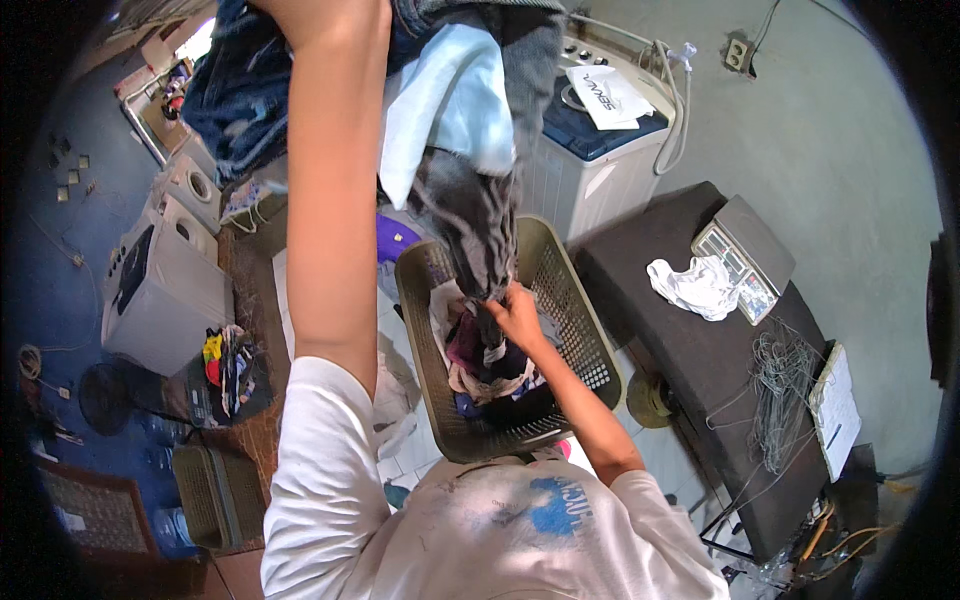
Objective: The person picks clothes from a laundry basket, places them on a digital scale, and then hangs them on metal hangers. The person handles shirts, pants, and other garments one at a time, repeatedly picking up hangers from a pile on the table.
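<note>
My right hand (516,315) grips the lower end of a dark grey garment (476,217), over a perforated olive plastic laundry basket (559,300). Inside the basket lie crumpled clothes (480,360), among them maroon, dark and pale pieces. My left arm is raised, and only the base of my left hand (330,16) shows at the top edge; its fingers are out of view. Around that wrist hang dark blue jeans (240,97), a light blue cloth (457,97) and grey denim (534,67). What holds them up is hidden.
On the right, a dark-covered table (637,247) bears a digital scale (750,255), a white garment (694,289), wire hangers (784,382) and a notebook (836,412). Washing machines (169,292) stand left; a twin-tub washer (600,157) stands ahead. A black fan (105,397) is lower left.
</note>
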Motion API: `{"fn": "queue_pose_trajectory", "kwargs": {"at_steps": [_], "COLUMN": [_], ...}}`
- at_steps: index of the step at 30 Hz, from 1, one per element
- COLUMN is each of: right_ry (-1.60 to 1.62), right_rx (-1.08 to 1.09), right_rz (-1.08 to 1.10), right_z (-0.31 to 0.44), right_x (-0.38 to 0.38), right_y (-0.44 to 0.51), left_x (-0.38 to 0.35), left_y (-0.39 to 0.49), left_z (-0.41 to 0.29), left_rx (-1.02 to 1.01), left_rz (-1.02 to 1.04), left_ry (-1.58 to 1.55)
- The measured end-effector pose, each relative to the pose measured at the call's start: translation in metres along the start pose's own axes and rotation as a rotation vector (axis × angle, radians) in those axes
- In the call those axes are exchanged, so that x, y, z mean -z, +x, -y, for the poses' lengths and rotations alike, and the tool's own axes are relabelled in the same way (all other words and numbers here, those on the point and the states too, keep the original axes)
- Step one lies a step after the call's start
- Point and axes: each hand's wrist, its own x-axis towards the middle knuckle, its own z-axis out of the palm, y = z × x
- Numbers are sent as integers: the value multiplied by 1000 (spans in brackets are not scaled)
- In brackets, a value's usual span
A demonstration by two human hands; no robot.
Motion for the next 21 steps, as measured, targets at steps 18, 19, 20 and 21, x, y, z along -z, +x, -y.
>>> {"fn": "queue_pose_trajectory", "kwargs": {"at_steps": [18,19,20,21], "right_ry": [-224,-19,182,378], "right_rx": [-480,-349,-221,-93], "right_rz": [303,200,93,-23], "right_z": [37,64,90,102], "right_x": [133,129,121,114], "right_y": [-21,-23,-27,-32], "left_x": [116,129,141,152], "left_y": [-128,-145,-165,-188], "left_z": [25,22,17,16], "left_rx": [449,553,630,683], "left_rz": [393,469,557,616], "left_ry": [231,278,296,252]}}
